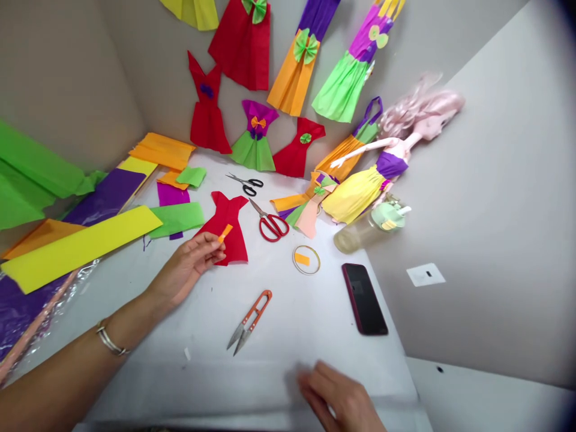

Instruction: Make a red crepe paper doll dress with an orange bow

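While the left grip pinches an orange strip, the right hand is well apart from it

Because the orange strip is so slight, the left grip takes it between thumb and fingertips only, leaving its far end free and in view; a light pinch probably also spares the thin material from creasing. The strip sits over the red dress cut-out, which lies spread on the bench, likely so its whole outline shows. The hand hides the cut-out's lower left part, and whether skin and cut-out touch I cannot tell.

The right hand is blurred near the bench's front edge, fingers curled; whether it grasps anything, I cannot tell.

Between the hands lie the orange-handled snips, blades toward the person, perhaps put there for easy reach. The red-handled scissors and black-handled scissors lie farther back, beside the cut-out, seemingly kept close but out of the way. A thin ring lies around a second orange piece, which may help keep so small a scrap in sight. The phone is at the bench's right side, presumably clear of both arms, and a yellow strip lies at the left among other coloured sheets.
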### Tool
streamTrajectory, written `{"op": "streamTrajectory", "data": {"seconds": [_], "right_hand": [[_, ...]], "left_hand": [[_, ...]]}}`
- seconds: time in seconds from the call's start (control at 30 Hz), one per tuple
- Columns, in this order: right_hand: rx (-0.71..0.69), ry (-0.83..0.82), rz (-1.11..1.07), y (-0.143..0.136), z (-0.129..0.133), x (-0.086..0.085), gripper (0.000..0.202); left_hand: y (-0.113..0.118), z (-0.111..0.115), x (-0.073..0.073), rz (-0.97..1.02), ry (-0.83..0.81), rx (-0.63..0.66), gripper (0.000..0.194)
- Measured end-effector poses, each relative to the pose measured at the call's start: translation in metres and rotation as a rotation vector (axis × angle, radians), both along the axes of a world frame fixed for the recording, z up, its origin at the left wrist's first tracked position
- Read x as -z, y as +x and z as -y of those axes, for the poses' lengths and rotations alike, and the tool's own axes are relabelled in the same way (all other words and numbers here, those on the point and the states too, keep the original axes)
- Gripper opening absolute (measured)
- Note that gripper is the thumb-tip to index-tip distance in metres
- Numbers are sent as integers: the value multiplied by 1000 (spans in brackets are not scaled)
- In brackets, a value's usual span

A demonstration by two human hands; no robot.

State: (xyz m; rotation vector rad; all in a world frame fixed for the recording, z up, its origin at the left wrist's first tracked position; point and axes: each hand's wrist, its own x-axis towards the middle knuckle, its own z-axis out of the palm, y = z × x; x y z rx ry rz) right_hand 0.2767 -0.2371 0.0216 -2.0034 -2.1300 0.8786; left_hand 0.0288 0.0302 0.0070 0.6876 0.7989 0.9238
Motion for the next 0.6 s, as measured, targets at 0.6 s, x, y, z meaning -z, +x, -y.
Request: {"op": "streamTrajectory", "data": {"seconds": [0.6], "right_hand": [[181,195,-397,-8,-152,-22,19]], "left_hand": [[38,25,-9,-344,276,371,16]]}}
